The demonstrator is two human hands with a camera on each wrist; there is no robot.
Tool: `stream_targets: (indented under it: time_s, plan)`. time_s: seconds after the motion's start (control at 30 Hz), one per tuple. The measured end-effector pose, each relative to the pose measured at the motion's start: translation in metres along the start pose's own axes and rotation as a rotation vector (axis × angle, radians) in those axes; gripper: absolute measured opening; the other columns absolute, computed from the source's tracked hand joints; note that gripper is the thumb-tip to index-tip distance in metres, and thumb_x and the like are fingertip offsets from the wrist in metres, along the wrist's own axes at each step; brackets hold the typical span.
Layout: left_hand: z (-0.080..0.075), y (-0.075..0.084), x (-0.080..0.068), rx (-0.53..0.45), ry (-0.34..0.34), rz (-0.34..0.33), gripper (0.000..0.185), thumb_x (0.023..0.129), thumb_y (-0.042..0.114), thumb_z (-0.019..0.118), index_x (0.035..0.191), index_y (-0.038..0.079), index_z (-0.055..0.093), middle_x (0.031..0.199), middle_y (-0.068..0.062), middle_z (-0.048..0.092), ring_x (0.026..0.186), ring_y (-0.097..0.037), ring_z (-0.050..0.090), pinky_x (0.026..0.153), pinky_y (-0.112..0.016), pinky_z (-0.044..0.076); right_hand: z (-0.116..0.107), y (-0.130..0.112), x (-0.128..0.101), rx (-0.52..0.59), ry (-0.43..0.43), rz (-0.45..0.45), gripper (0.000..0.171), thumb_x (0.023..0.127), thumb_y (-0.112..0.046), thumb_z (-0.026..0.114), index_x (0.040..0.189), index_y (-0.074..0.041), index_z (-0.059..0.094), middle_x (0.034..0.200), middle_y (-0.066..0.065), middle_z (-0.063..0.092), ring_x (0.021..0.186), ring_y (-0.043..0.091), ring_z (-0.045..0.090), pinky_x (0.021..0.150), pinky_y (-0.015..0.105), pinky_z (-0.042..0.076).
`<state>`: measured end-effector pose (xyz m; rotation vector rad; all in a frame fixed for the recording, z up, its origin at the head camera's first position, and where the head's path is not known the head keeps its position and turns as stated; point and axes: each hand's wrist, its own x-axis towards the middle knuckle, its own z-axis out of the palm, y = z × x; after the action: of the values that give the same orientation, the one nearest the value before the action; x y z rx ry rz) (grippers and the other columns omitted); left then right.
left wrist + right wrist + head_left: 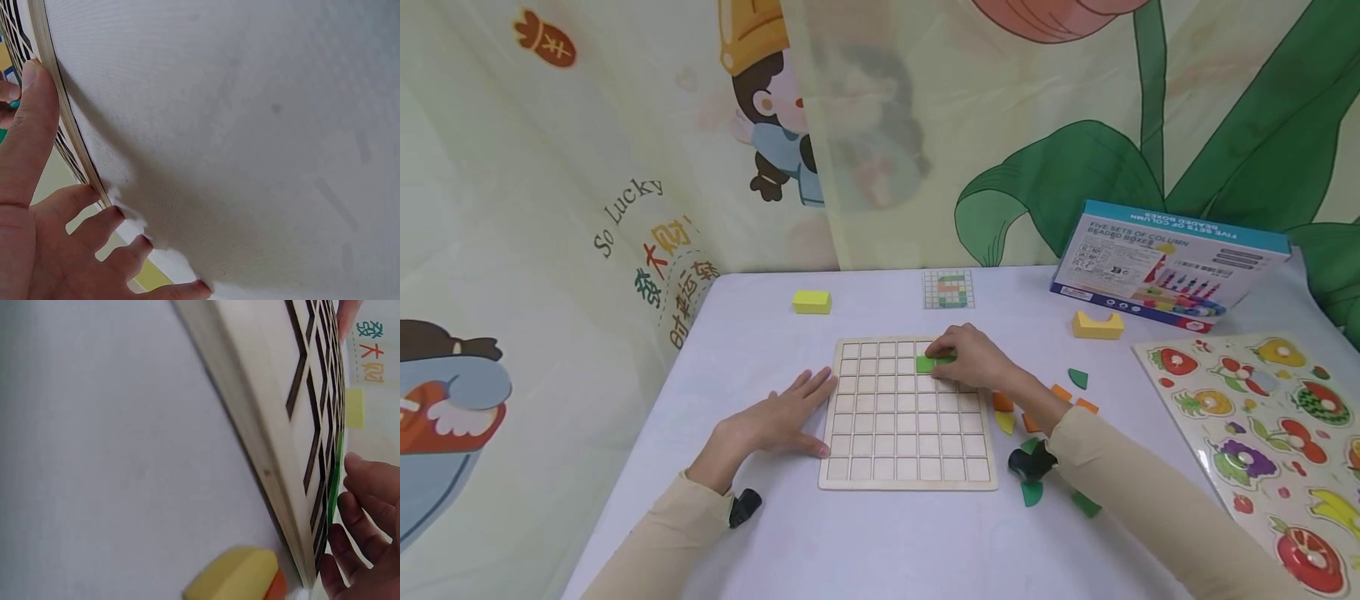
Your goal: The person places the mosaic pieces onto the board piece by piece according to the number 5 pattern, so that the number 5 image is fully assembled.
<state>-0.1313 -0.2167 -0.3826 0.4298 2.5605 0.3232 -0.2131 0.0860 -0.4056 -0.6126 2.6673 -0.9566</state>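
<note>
A wooden grid board (906, 433) lies flat on the white table in front of me. My left hand (782, 417) rests flat on the table, fingers straight, with the fingertips (115, 212) against the board's left edge (62, 119). My right hand (946, 354) reaches over the board's upper right part and pinches a green tile (928, 364) that sits on the grid squares. In the right wrist view the tile's green edge (335, 478) shows on the board (275, 412), just in front of my curled fingers (365, 519).
Loose orange and green pieces (1060, 392) lie right of the board, with a yellow piece (231, 578) at its edge. A yellow block (812, 302), a pattern card (949, 289), a yellow arch block (1097, 324), a toy box (1168, 262) and a fruit puzzle (1262, 433) surround it.
</note>
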Motion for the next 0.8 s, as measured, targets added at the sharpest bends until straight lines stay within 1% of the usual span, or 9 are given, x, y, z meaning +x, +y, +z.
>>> stream_targets:
  time_s: [0.17,0.23,0.33,0.47,0.6,0.7,0.8]
  plan:
    - [0.002,0.002,0.001,0.006,0.001,0.000,0.103,0.079,0.041,0.077,0.156,0.011,0.017,0.165,-0.008,0.007,0.151,-0.037,0.005,0.110,-0.071,0.018,-0.016,0.009,-0.006,0.036,0.002,0.057,0.030,0.088,-0.020,0.070,0.117,-0.011,0.070,0.113,0.006,0.067,0.108,0.024,0.052,0.097,0.043,0.045]
    - [0.002,0.003,0.001,0.005,0.001,-0.004,0.103,0.078,0.040,0.078,0.156,0.011,0.017,0.165,-0.009,0.007,0.151,-0.037,0.005,0.110,-0.072,0.018,-0.024,0.016,-0.009,0.033,-0.001,0.069,0.030,0.089,-0.020,0.068,0.118,-0.011,0.069,0.115,0.007,0.067,0.109,0.025,0.052,0.098,0.045,0.045]
    - [0.002,0.004,0.001,-0.002,-0.003,-0.012,0.103,0.078,0.040,0.078,0.156,0.010,0.017,0.165,-0.009,0.007,0.151,-0.037,0.005,0.110,-0.072,0.018,-0.036,0.026,-0.017,0.026,-0.011,0.094,0.031,0.091,-0.021,0.067,0.119,-0.010,0.068,0.117,0.010,0.066,0.108,0.026,0.053,0.095,0.044,0.047]
    - [0.002,0.004,0.001,0.003,-0.008,-0.007,0.103,0.079,0.041,0.077,0.156,0.011,0.016,0.165,-0.009,0.005,0.151,-0.038,0.004,0.110,-0.072,0.018,-0.049,0.038,-0.029,-0.011,-0.026,0.141,0.033,0.091,-0.023,0.066,0.122,-0.010,0.067,0.120,0.011,0.064,0.105,0.027,0.053,0.092,0.042,0.048]
    - [0.002,0.003,0.002,0.019,-0.009,0.001,0.103,0.079,0.043,0.076,0.156,0.011,0.015,0.165,-0.009,0.005,0.151,-0.038,0.004,0.109,-0.072,0.019,-0.056,0.051,-0.042,-0.027,-0.046,0.190,0.035,0.091,-0.024,0.067,0.122,-0.010,0.066,0.122,0.012,0.063,0.104,0.026,0.053,0.091,0.041,0.050]
    - [0.001,0.001,0.002,0.022,-0.009,0.001,0.103,0.079,0.043,0.076,0.156,0.010,0.016,0.165,-0.009,0.005,0.151,-0.038,0.005,0.109,-0.073,0.019,-0.058,0.061,-0.050,-0.028,-0.057,0.202,0.037,0.089,-0.026,0.069,0.123,-0.010,0.065,0.123,0.013,0.063,0.104,0.026,0.054,0.093,0.042,0.051]
    - [0.001,0.000,0.001,0.023,-0.008,0.006,0.103,0.079,0.043,0.076,0.156,0.010,0.016,0.165,-0.010,0.006,0.151,-0.039,0.005,0.108,-0.073,0.019,-0.057,0.067,-0.055,-0.038,-0.066,0.200,0.038,0.088,-0.026,0.071,0.122,-0.010,0.066,0.123,0.013,0.063,0.106,0.027,0.054,0.097,0.046,0.050]
